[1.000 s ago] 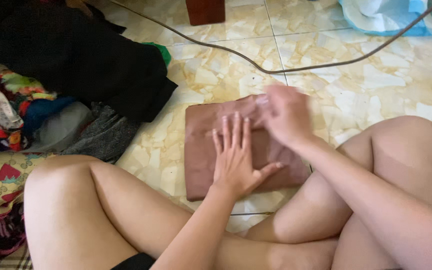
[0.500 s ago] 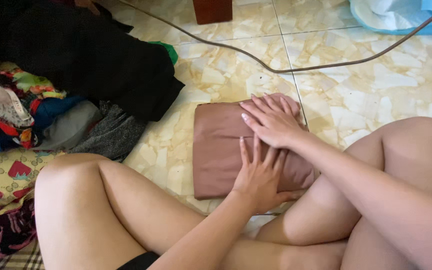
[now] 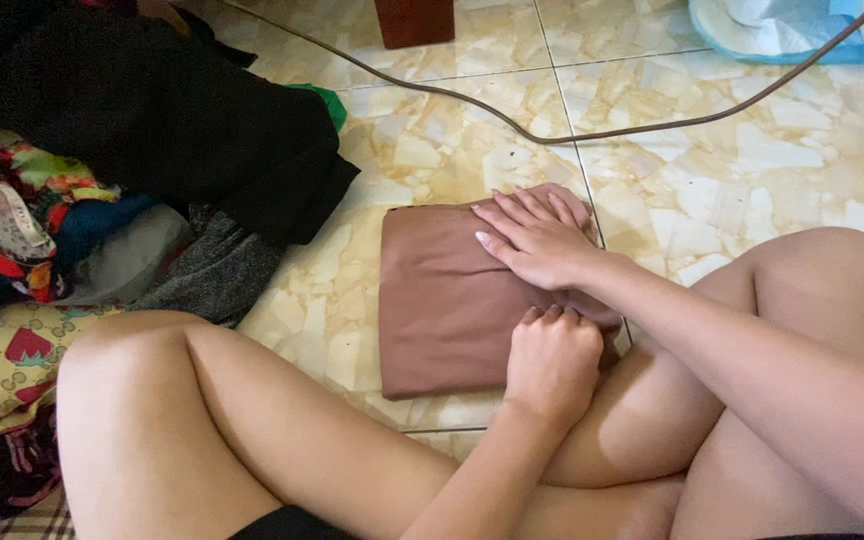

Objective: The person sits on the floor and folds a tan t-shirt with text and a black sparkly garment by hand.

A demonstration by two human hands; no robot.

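Right hand [image 3: 537,245] lying flat, open, on folded brown cloth [image 3: 442,305] | left hand [image 3: 552,355] curling, gripping its near edge | risk: uneven pull is likely undoing the fold on tiled floor [image 3: 752,170]

- One folded brown cloth [image 3: 442,300] lies on the floor.
- Two hands rest on it: the left hand [image 3: 550,360] and the right hand [image 3: 537,240].
- One cable [image 3: 592,128] crosses the tiles.
- One heap of clothes [image 3: 122,170] sits nearby.
- One wooden leg [image 3: 414,20] stands at the top.
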